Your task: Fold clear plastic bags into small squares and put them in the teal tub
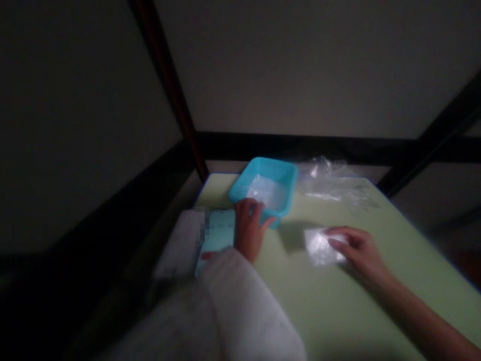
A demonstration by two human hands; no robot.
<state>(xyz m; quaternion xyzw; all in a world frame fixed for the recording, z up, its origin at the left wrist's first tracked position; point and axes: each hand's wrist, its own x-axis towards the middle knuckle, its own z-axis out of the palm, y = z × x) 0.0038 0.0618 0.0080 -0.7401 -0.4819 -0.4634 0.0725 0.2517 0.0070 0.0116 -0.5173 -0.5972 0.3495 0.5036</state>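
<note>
My right hand [358, 248] pinches a small clear plastic packet [318, 249] between thumb and fingers, a little above the table. The packet shines, and its contents are too blurred to make out. My left hand [251, 228] is at the near left corner of a turquoise plastic basin [287, 193]. Its fingers curl over the basin's rim with the thumb outside. Inside the basin lie clear, whitish plastic packets [265, 188]. A pale turquoise flat box [220, 231] lies just left of my left hand, partly covered by my light sleeve [240, 296].
The pale green table [300, 306] has a blue edge. Crumpled clear plastic bags [325, 180] lie at its far side, right of the basin. A whitish block-like thing [182, 243] is at the left edge. Behind stands a grey wall [308, 70] with dark beams.
</note>
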